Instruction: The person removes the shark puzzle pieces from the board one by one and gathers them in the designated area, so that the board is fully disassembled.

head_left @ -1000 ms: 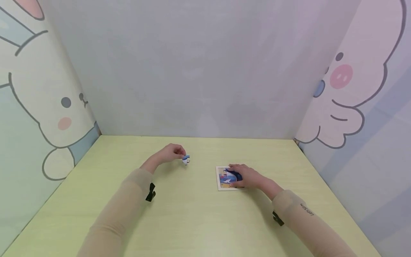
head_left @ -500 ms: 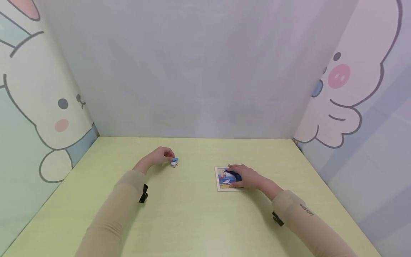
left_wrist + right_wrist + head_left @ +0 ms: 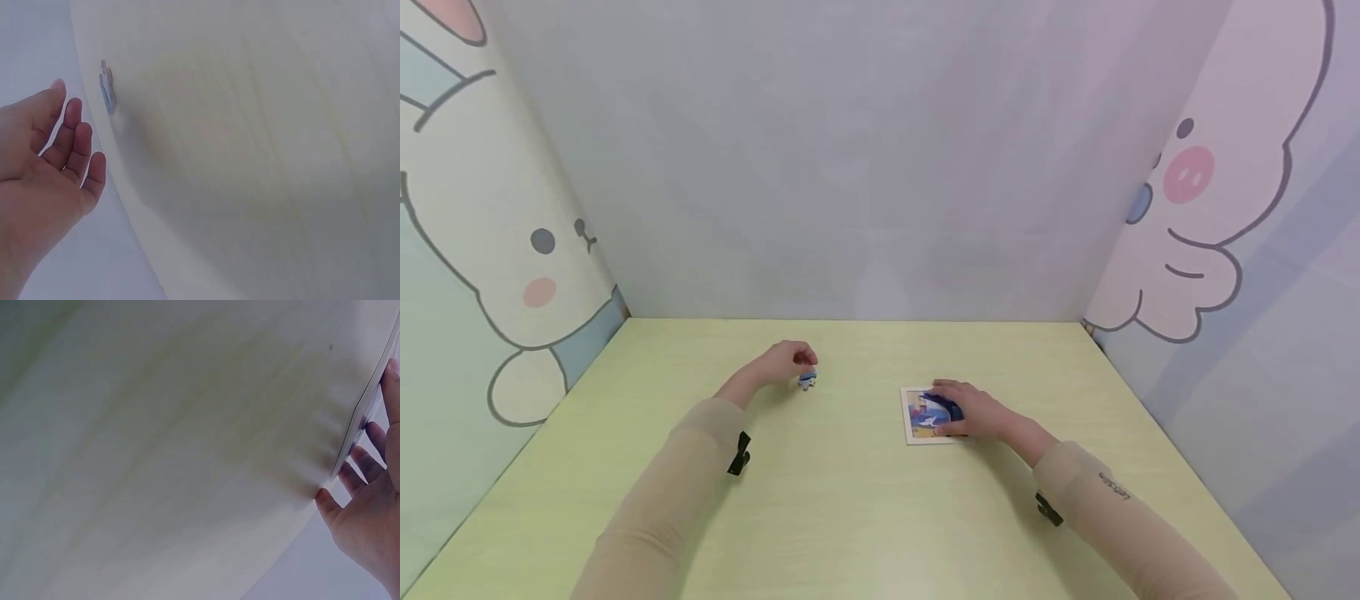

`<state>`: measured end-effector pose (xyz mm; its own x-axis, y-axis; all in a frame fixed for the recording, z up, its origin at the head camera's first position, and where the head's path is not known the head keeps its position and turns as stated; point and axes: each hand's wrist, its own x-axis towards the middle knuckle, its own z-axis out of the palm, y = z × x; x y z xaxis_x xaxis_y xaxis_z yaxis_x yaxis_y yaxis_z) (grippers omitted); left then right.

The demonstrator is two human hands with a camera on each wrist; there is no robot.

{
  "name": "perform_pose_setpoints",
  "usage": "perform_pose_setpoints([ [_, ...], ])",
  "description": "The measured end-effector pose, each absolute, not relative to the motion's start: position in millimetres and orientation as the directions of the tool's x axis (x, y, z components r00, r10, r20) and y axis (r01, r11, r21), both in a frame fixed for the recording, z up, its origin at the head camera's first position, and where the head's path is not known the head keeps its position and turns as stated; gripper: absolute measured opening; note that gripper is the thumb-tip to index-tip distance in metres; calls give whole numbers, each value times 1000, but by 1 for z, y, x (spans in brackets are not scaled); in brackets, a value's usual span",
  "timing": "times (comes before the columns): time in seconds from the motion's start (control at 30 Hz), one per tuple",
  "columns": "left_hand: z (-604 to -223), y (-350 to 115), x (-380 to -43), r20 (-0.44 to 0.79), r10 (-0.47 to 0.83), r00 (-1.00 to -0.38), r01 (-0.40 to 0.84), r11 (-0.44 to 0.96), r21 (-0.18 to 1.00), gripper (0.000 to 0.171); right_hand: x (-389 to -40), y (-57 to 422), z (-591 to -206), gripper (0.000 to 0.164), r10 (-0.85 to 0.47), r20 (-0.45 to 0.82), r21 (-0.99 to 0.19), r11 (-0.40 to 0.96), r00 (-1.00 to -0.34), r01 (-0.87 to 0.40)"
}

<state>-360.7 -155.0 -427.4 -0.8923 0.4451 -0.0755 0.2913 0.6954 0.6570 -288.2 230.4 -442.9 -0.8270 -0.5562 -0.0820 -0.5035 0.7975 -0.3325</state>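
A small blue and white jigsaw piece [image 3: 807, 380] sits on the table, left of the middle. Just above it hovers my left hand [image 3: 787, 361], fingers loosely bent. In the left wrist view, a gap separates that hand [image 3: 56, 144] from the piece [image 3: 107, 87]. To the right lies a white-framed picture puzzle [image 3: 910, 429] with a sea scene in blue, white and orange. My right hand [image 3: 973, 411] rests on its right side, thumb and fingers spread across the picture. In the right wrist view, fingertips touch the puzzle's edge [image 3: 356, 419]. The palm hides part of the picture.
Both hands work over a pale yellow-green table [image 3: 865, 500]. A grey-white curtain [image 3: 865, 167] closes off the back. Side panels carry a cartoon rabbit [image 3: 512, 233] on the left and another cartoon animal [image 3: 1210, 192] on the right.
My left hand carried the jigsaw piece leftwards, then let go of it and rose slightly. My right hand and the framed puzzle have stayed in place.
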Motion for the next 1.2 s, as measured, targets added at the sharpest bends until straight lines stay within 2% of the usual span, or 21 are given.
perform_pose_setpoints([
  [0.43, -419, -90, -343, 6, 528, -850, 401, 638, 657, 12, -288, 232, -444, 82, -493, -61, -248, 850, -868, -465],
  [0.67, -421, -56, -337, 75, 571, -817, 475, 595, 648, 17, -290, 233, -444, 82, -519, -50, -245, 835, -853, -493],
  [0.8, -421, -40, -330, 79, 568, -819, 477, 599, 643, 19, -291, 234, -444, 81, -535, -60, -237, 828, -843, -509],
  [1.0, -423, -15, -326, 83, 571, -817, 495, 619, 610, 21, -293, 238, -446, 77, -571, -54, -258, 800, -819, -541],
  [1.2, -426, 4, -325, 41, 561, -827, 475, 657, 586, 26, -295, 246, -443, 81, -585, -54, -325, 776, -809, -540],
])
